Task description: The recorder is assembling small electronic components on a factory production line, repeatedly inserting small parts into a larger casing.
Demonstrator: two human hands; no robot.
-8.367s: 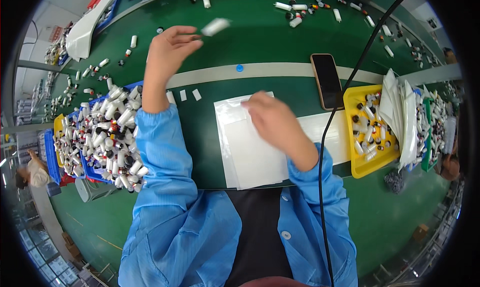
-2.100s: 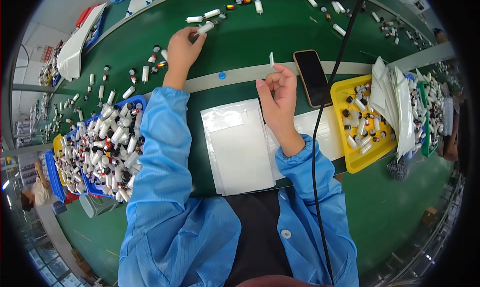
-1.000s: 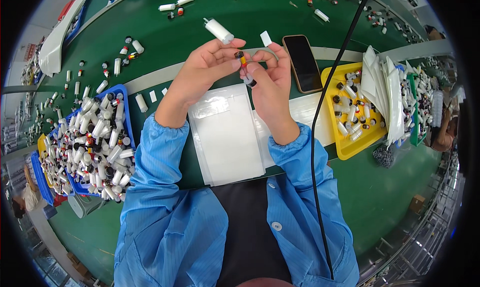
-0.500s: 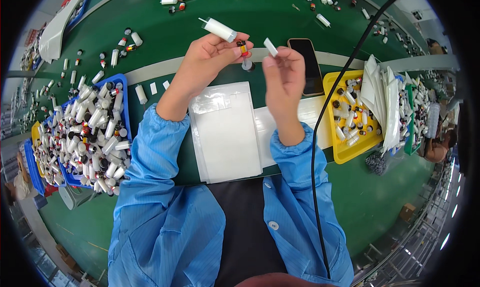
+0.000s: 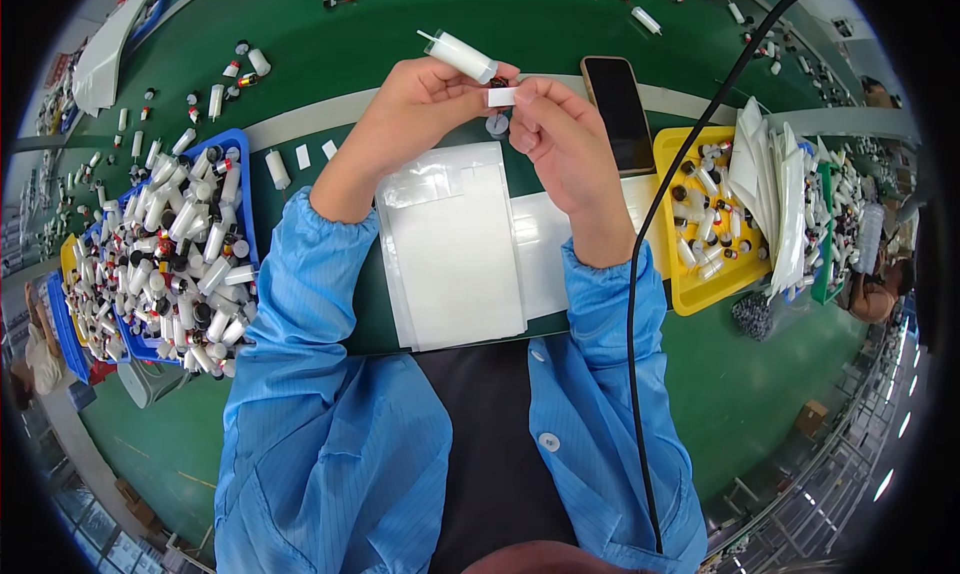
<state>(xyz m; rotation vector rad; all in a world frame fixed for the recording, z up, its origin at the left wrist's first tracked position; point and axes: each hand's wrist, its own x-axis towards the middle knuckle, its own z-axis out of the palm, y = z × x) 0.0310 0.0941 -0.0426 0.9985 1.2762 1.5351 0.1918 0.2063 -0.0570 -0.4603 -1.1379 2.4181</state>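
My left hand point(image 5: 418, 109) is closed on a white cylindrical part point(image 5: 462, 56) with a clear sleeve and a thin stem pointing up and left. The part's dark lower section is mostly hidden by fingers. Below these fingers shows a clear round disc point(image 5: 497, 125); I cannot tell whether it belongs to the same part. Between the fingertips of my right hand point(image 5: 570, 149) is a small white rectangular label point(image 5: 502, 97), up against the part's lower end. Beneath both hands lies a stack of white sheets point(image 5: 455, 264) in clear plastic.
A blue tray point(image 5: 250, 189) heaped with similar parts stands at left, a yellow tray point(image 5: 690, 299) with fewer at right. Beside the right hand lies a phone point(image 5: 617, 114). Two white labels point(image 5: 303, 156) rest near a loose cylinder point(image 5: 277, 170). A black cable point(image 5: 634, 304) hangs across.
My right hand has moved left and brought the label against the part in my left hand. The left hand has shifted slightly right; it keeps its hold.
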